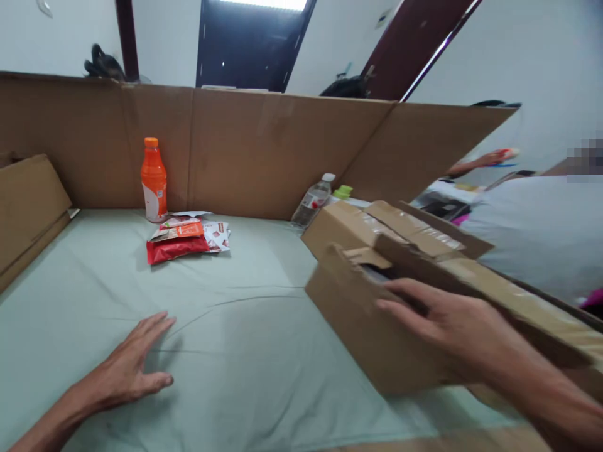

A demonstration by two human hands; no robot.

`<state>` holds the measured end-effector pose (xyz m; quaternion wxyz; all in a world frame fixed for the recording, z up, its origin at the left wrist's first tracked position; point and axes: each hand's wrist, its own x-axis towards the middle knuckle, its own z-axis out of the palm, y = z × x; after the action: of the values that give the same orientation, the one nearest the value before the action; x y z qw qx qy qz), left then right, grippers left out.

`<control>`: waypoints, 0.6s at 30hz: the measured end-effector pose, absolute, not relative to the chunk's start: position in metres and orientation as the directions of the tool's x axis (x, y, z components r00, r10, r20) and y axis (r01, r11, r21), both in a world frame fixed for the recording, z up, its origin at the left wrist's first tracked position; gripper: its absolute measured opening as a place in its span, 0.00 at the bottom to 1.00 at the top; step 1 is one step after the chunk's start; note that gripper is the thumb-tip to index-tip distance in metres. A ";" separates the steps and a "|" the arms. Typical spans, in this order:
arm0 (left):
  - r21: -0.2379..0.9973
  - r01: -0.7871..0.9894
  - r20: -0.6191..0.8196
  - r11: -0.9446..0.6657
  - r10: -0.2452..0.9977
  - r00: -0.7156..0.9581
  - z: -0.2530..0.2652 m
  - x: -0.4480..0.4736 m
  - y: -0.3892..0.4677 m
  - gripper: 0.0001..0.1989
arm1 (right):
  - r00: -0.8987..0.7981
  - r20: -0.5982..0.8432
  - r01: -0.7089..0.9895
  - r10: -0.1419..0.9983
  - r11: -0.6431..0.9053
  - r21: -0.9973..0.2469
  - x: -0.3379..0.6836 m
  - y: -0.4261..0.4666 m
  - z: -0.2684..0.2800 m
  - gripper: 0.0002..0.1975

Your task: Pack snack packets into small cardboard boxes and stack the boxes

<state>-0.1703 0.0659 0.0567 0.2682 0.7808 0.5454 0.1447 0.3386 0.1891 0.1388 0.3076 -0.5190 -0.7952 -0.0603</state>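
My left hand (pixel 127 367) is over the green cloth (pixel 245 339), thumb and fingers apart, holding nothing. On the right, my right hand (pixel 443 314) is at the upper edge of an open cardboard box (pixel 358 326). Its thumb lies along the outer wall and a finger reaches over the rim, so it appears to grip the box wall; the other fingers are hidden. Something grey shows inside the box (pixel 375 274). Farther back, red and white snack packets (pixel 181 242) lie in a small pile, in front of an upright orange bottle (pixel 154 182).
A tall cardboard wall (pixel 264 150) closes off the back. A tilted clear bottle (pixel 313 201) and a green-capped container (pixel 342 192) are behind more cardboard boxes (pixel 348 223) on the right. Another cardboard box (pixel 32 207) is at left. A person (pixel 532 232) is beyond the boxes.
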 end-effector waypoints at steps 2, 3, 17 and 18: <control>0.601 0.758 -0.026 -0.254 0.941 0.336 0.061 -0.169 0.064 0.53 | -0.417 0.522 0.786 0.744 0.584 -0.204 0.283 0.165 0.152 0.12; 0.623 0.740 0.002 -0.253 0.947 0.322 0.064 -0.168 0.064 0.57 | -0.494 0.510 0.736 0.704 0.651 -0.186 0.258 0.152 0.159 0.11; 0.905 0.372 0.103 -0.205 0.956 0.274 0.069 -0.185 0.025 0.70 | -0.889 0.047 0.416 0.456 0.846 -0.334 0.147 0.128 0.186 0.32; 0.909 0.366 0.101 -0.199 0.957 0.271 0.067 -0.185 0.025 0.69 | -0.902 -0.019 0.415 0.430 0.855 -0.311 0.139 0.129 0.183 0.36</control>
<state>-0.1847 0.0247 0.0669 0.4085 0.6847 0.4832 0.3618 0.1395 0.1287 0.1835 0.0256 -0.2194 -0.9628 0.1557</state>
